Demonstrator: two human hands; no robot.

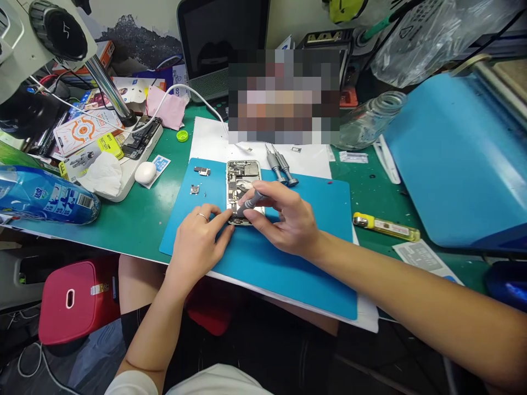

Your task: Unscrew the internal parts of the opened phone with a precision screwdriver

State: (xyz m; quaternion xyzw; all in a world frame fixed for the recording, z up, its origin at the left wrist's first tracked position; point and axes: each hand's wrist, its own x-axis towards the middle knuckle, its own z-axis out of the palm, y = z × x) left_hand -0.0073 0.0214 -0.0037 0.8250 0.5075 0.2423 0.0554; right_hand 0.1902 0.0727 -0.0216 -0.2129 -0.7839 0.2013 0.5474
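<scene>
"Technique?"

"Pinching the precision screwdriver in the right hand; touching the opened smartphone on the blue mat with the left hand, cannot tell whether clamped."

"Press straight, gently."

The phone, its innards bared, lies flat at the centre of the frame; the grey screwdriver slants over its lower end, tip toward lower left
</scene>
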